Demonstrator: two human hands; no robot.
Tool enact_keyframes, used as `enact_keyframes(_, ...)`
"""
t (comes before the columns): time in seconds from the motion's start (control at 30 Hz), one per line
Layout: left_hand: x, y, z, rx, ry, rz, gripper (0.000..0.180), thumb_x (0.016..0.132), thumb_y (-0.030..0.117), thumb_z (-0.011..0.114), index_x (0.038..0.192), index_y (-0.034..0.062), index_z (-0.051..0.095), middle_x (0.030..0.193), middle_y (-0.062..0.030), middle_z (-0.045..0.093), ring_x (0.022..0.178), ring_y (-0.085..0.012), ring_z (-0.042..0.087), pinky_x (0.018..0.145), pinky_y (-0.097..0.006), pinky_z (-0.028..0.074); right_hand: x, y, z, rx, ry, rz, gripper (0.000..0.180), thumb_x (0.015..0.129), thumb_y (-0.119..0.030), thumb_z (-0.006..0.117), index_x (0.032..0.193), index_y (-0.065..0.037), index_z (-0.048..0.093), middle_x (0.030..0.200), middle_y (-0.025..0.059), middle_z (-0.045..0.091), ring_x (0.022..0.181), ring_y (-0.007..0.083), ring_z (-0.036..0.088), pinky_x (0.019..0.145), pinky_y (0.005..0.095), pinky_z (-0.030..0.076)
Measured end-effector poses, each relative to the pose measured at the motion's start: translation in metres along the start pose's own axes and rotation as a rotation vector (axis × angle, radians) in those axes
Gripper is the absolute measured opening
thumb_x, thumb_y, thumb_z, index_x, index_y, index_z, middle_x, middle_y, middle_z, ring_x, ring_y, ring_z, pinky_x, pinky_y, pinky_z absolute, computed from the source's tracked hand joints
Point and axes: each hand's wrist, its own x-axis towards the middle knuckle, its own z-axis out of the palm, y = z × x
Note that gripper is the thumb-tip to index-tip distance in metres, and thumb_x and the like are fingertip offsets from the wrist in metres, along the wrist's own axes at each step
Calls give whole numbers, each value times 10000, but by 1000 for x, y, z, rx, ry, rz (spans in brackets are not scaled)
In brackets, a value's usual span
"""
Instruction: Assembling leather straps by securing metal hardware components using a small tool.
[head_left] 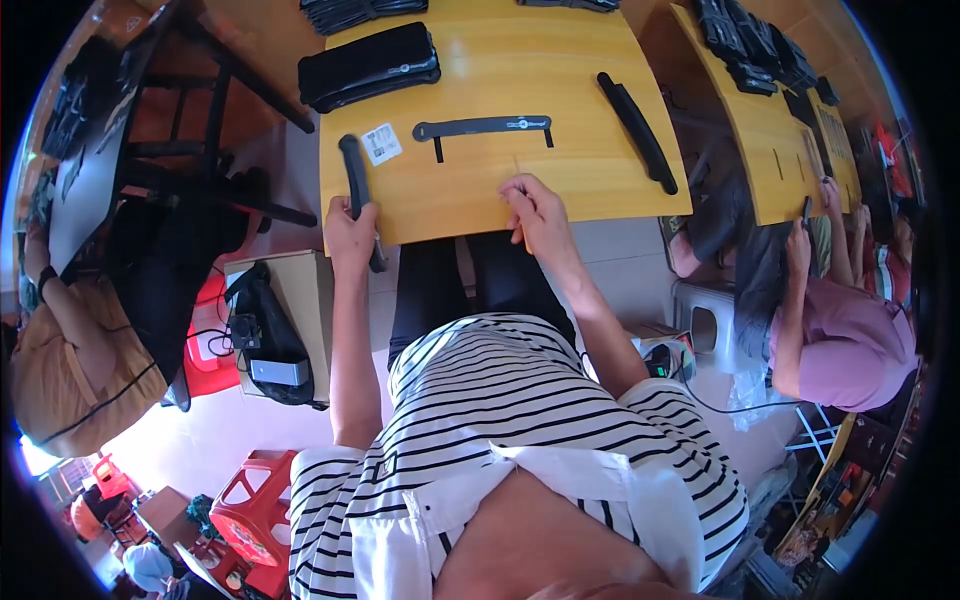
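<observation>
Clamping the black strip (pixel 354 190) at lower-left desk (pixel 560 160) edge, left hand (pixel 350 235); strip axis runs up-frame; right hand (pixel 535 215) grip apart, resting centre.

Black strap (pixel 355 190) on a yellow wooden table (pixel 580 160); black-and-white striped shirt (pixel 520 420); red stool (pixel 255 510).

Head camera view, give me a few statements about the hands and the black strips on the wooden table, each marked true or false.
1. The left hand grips a black strip at the table's near edge. True.
2. The right hand holds a black strip. False: it rests empty on the table.
3. A flat black strip with two short prongs lies between the hands, farther in. True.
4. The long black strip on the right is being touched. False: it lies alone.
</observation>
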Motion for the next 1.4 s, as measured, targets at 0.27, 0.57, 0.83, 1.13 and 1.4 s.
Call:
enact_keyframes(0.27, -25, 51, 7, -1047, -102, -163, 165, 844, 141, 544, 943, 15, 504, 616, -65, 572, 507, -85, 495, 457, -216, 385, -29, -21, 47, 13, -227, -74, 185, 859, -131, 560, 998, -13, 530, 683, 13, 535, 552, 57, 471, 496, 189, 356)
enact_keyframes(0.57, -42, 64, 11, -1209, -178, -214, 230, 887, 166, 494, 1032, -9, 528, 698, -48, 563, 616, -91, 506, 570, -215, 404, -28, -23, 63, 7, -237, -147, 223, 804, -66, 617, 1001, -17, 526, 661, 5, 498, 555, 62, 455, 497, 197, 366)
enact_keyframes(0.83, -56, 65, -10, -1292, -411, -271, 309, 920, 184, 444, 1162, -4, 408, 831, -86, 585, 730, -127, 571, 646, -255, 475, -23, -34, 52, 305, -216, 35, 218, 820, -44, 598, 1030, -42, 540, 691, -19, 494, 437, 5, 383, 376, 148, 260)
enact_keyframes(1.13, -53, 68, -18, -1312, -442, -139, 286, 914, 173, 504, 1116, -24, 462, 869, -88, 604, 768, -137, 607, 696, -263, 495, -31, -44, 53, 95, -206, -135, 239, 770, -39, 656, 993, -29, 572, 706, -28, 504, 641, 28, 449, 566, 166, 372)
enact_keyframes(1.4, -54, 71, -31, -1458, -497, -187, 275, 911, 166, 509, 1106, -26, 482, 898, -122, 622, 811, -172, 637, 749, -284, 532, -35, -67, 33, 280, -348, -59, 226, 906, -83, 451, 1080, 1, 567, 742, 2, 442, 480, 41, 429, 405, 172, 303)
